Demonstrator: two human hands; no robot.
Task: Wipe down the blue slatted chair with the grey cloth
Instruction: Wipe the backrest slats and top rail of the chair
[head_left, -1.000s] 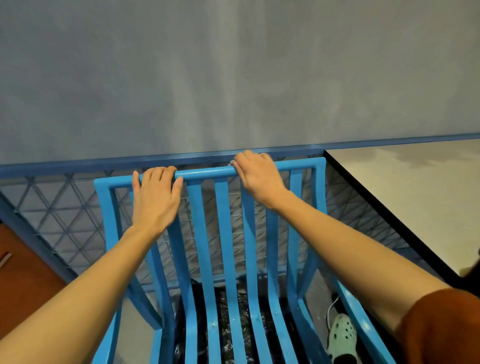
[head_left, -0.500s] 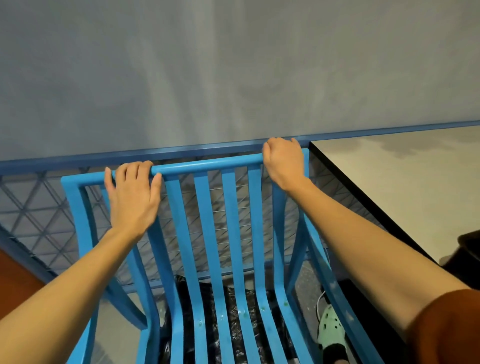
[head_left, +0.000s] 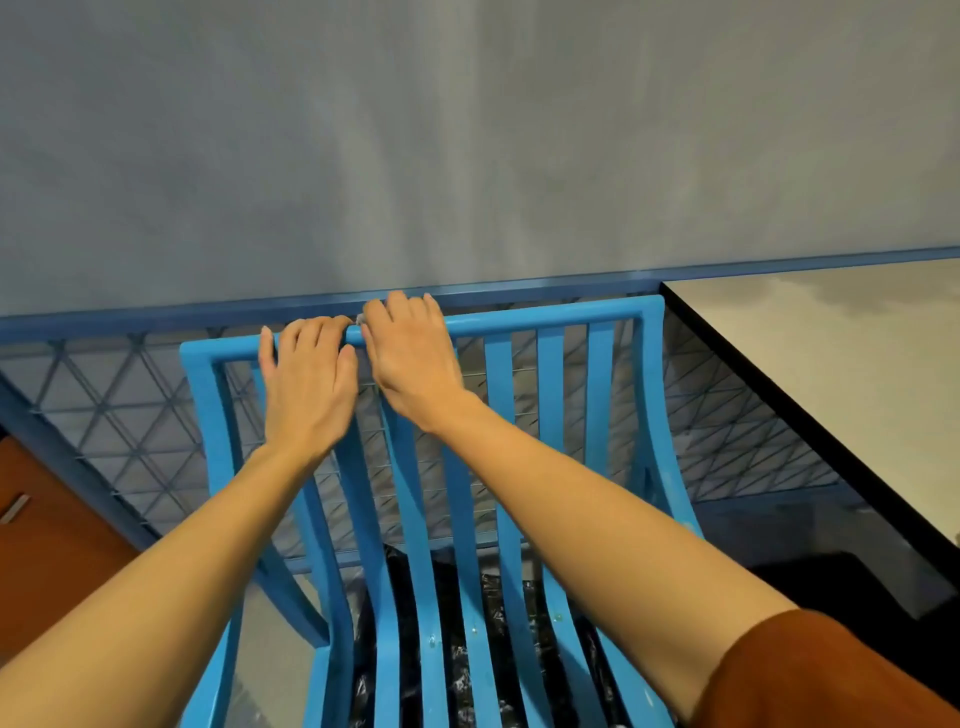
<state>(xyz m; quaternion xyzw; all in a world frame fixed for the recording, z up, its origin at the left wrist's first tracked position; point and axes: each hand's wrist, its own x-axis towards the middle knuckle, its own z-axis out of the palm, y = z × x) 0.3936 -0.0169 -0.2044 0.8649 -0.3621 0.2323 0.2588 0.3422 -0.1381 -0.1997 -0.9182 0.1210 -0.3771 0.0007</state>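
Left of the chair we see a brown panel, and behind the chair runs a blue mesh fence under a grey wall. The chair stands with its back toward the fence and its slats curving down toward us.

The left hand lies on the left half of the chair's top rail. Its fingers are pressed together and curled over the rail, and the thumb lies along the front, so it grips the rail bare.

Just right of it, at the middle of the chair's rail, we make out only a pale sliver of the cloth, peeking from under the next hand and touching the rail. The rest of the cloth is hidden.

The right hand sits over that cloth, beside the left hand and almost touching it. Its fingers are close together and hooked over the rail, holding the cloth down against it. We cannot tell how the thumb lies.

Under the chair's seat a black bag shows through the gaps between the slats. Near the chair's right front corner we see a rust sleeve. Right of the chair stands a pale table with a dark edge
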